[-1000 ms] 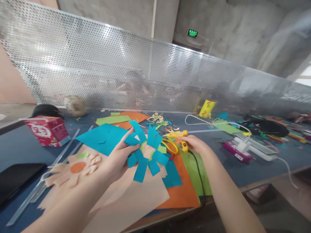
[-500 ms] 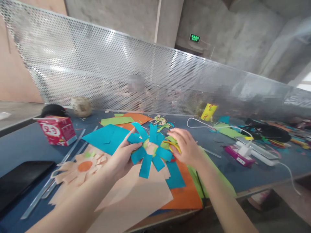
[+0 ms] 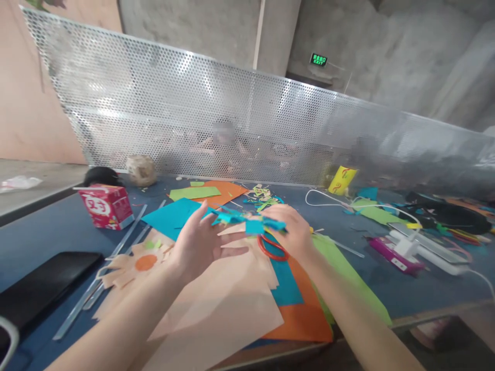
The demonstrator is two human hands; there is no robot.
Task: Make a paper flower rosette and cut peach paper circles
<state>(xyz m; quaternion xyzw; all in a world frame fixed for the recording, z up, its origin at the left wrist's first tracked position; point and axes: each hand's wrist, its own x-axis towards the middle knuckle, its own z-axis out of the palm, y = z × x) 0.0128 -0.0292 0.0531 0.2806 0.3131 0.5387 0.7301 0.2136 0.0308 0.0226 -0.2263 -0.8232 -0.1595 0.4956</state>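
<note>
A blue paper flower [image 3: 253, 226] with strip petals is tilted nearly edge-on between my hands. The fingers of my right hand [image 3: 292, 226] are closed on its right side. At its left edge my left hand [image 3: 201, 242] has its fingers spread, palm turned inward. Just below the flower shows a red loop handle, seemingly of scissors [image 3: 273, 252]; whether my right hand also holds it I cannot tell. Beneath lie beige sheets [image 3: 224, 299], a blue strip [image 3: 286, 283] and an orange sheet [image 3: 309, 319]. A beige paper flower [image 3: 126, 265] with an orange centre lies to the left.
On the left are a red box [image 3: 106, 206], a black phone [image 3: 50, 281] and clear sticks [image 3: 98, 278]. Paper scraps [image 3: 263, 196] are heaped behind the hands. A yellow roll [image 3: 342, 180], a white cable [image 3: 325, 203] and a purple power strip [image 3: 394, 255] stand right.
The blue flower has tipped from facing me to nearly edge-on. My left hand has loosened and spread its fingers, while my right hand has taken the flower's right side. The view has shifted slightly left.
</note>
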